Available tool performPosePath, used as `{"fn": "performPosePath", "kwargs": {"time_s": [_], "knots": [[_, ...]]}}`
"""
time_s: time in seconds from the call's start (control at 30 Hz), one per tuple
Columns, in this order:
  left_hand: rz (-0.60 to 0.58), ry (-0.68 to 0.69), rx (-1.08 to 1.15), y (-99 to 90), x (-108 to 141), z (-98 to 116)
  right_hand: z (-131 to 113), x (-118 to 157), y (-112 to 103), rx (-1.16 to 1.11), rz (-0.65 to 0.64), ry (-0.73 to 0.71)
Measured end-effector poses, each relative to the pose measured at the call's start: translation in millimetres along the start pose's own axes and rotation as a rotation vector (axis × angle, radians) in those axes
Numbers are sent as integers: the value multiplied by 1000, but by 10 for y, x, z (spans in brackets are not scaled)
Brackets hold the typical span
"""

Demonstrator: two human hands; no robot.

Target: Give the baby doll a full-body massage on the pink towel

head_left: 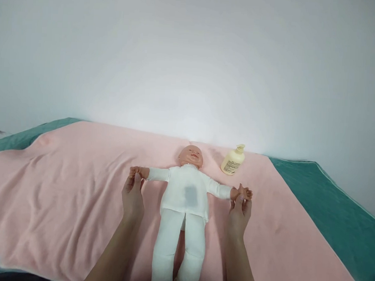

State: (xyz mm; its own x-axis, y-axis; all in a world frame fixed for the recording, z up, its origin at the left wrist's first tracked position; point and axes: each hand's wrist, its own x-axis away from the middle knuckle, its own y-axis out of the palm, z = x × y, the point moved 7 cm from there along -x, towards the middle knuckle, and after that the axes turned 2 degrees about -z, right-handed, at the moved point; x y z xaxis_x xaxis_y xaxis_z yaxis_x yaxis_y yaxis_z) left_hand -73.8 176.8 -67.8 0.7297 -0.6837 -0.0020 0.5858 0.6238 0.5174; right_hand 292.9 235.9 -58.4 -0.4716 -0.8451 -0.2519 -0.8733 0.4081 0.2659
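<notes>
A baby doll (186, 189) with a white cloth body lies on its back, head toward the wall and both arms stretched out sideways. My left hand (133, 196) is closed around the doll's hand at the left, the thumb resting on top. On the other side, my right hand (240, 211) pinches the doll's other hand between thumb and fingers. A greyish square patch marks the doll's chest. Its feet run out of view at the bottom edge.
Beyond the doll's arm on the right stands a pale yellow pump bottle (233, 161). A wrinkled pink blanket (76, 184) lies under everything, over a green cover (335, 209). A white wall (192, 64) rises directly behind.
</notes>
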Motion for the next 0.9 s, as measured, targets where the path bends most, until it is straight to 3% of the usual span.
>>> {"fn": "performPosePath", "kwargs": {"time_s": [0.17,0.33,0.43,0.67,0.9], "knots": [[-192,52,-137,407,-296,78,-57,-365,291,-22,-135,-5],[-265,36,-372,756,-721,-86,107,-684,662,11,-339,142],[-311,25,-444,893,-915,-222,246,-812,783,70,-367,167],[-463,-31,-670,992,-1105,-566,561,-1040,966,269,-452,154],[-530,-15,-777,1016,-1129,-666,767,-1182,1048,417,-531,151]]}}
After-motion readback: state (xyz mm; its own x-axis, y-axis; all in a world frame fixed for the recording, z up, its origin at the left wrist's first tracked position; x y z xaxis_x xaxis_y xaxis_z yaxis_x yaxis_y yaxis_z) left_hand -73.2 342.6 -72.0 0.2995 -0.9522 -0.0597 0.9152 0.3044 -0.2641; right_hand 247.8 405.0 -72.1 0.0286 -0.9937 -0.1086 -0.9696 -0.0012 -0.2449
